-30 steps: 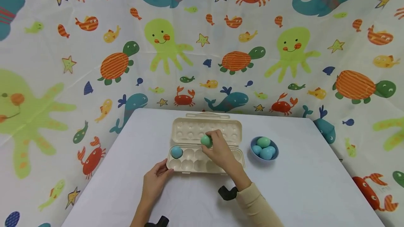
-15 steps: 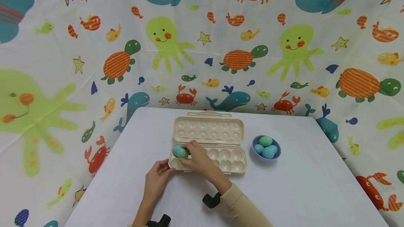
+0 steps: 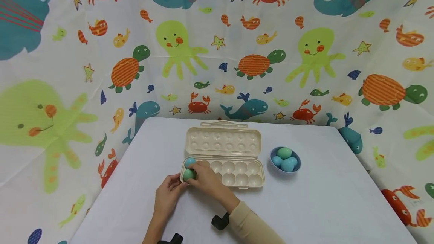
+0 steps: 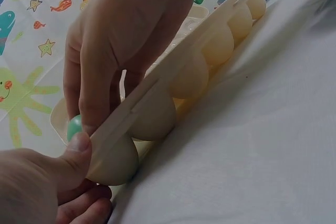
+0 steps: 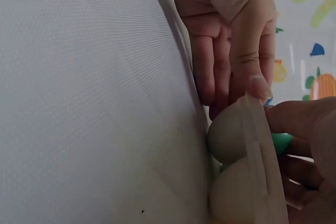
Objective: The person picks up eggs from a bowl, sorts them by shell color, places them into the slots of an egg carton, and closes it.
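Note:
A cream plastic egg carton lies open with its lid folded back. At its near left corner my left hand grips the edge; the left wrist view has the thumb on the rim and fingers curled below. My right hand pinches a green egg in the front-row cup at the left end. In the right wrist view, most of that egg is hidden behind the rim and the fingers. A blue egg sits in the cup just behind it.
Right of the carton stands a blue bowl with a green egg and several blue eggs. A white cloth covers the table. Behind hangs a curtain printed with sea animals.
My right hand has carried the green egg left across the carton, then down and toward me into the front-left cup. My left hand has stayed at the carton's corner.

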Motion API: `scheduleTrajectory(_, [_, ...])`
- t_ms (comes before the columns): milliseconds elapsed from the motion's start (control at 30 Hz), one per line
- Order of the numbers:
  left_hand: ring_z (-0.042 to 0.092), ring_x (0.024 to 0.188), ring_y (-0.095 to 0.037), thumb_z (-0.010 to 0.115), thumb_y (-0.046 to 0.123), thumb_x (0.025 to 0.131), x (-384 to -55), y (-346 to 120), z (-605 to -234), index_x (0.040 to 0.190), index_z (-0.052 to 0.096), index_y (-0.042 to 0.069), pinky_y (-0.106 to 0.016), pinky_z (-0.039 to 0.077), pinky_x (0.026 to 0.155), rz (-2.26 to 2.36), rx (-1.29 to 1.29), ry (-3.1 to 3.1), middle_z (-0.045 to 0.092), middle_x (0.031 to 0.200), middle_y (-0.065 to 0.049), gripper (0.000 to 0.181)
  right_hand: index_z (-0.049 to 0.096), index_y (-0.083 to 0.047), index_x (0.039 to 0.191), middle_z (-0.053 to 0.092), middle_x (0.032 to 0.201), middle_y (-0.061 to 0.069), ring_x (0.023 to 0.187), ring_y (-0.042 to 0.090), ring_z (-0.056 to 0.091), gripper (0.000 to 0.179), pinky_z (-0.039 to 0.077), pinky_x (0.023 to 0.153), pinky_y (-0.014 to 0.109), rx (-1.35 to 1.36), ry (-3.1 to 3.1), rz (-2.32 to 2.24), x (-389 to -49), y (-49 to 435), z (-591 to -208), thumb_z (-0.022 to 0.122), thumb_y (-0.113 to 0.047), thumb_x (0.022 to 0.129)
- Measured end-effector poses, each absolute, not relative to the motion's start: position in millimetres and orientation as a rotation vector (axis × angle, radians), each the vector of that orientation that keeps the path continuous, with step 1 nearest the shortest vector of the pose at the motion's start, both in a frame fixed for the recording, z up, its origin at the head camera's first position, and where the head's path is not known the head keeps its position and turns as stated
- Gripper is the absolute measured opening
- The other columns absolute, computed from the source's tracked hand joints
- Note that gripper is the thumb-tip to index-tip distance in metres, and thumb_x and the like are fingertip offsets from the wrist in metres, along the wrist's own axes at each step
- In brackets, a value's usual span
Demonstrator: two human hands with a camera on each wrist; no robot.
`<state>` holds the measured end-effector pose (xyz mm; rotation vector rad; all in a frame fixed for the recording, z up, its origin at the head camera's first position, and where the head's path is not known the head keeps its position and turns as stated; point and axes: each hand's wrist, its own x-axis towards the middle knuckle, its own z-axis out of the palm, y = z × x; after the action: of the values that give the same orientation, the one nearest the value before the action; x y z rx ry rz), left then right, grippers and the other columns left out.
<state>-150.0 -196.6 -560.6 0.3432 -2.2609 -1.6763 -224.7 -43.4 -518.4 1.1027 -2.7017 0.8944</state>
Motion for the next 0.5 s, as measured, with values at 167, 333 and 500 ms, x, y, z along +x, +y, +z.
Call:
scheduleTrajectory(167, [0.072, 0.108, -0.029, 0.080, 0.013, 0.085, -149.9, -196.6, -561.1, 0.123, 0.063, 0.000, -0.008, 0.054, 0.081, -1.662, 0.348, -2.267, 0.072, 0.119, -0.021, 0.044, 0.071, -0.009, 0.115, 0.072, 0.112, 0.004, 0.104, 0.016, 0.061, 0.036, 0.051, 0.090, 0.026, 1.102, -2.735, 0.900, -225.4, -45.0, -515.0, 0.082, -0.022, 0.084])
scheduleTrajectory(333, [0.072, 0.109, -0.030, 0.080, 0.014, 0.085, -148.1, -195.4, -561.0, 0.123, 0.063, 0.000, -0.007, 0.052, 0.080, -1.641, 0.354, -2.280, 0.072, 0.119, -0.021, 0.044, 0.072, -0.008, 0.114, 0.073, 0.109, 0.004, 0.100, 0.014, 0.061, 0.037, 0.051, 0.087, 0.024, 1.097, -2.768, 0.910, -225.4, -45.4, -513.8, 0.084, -0.021, 0.081])
scheduleTrajectory(500, [0.073, 0.107, -0.029, 0.080, 0.012, 0.085, -146.6, -194.1, -561.2, 0.123, 0.063, -0.001, -0.007, 0.053, 0.079, -1.637, 0.334, -2.272, 0.072, 0.118, -0.021, 0.044, 0.072, -0.008, 0.114, 0.072, 0.105, 0.004, 0.094, 0.011, 0.060, 0.037, 0.050, 0.081, 0.019, 1.082, -2.797, 0.910, -225.1, -44.9, -513.4, 0.084, -0.021, 0.082])
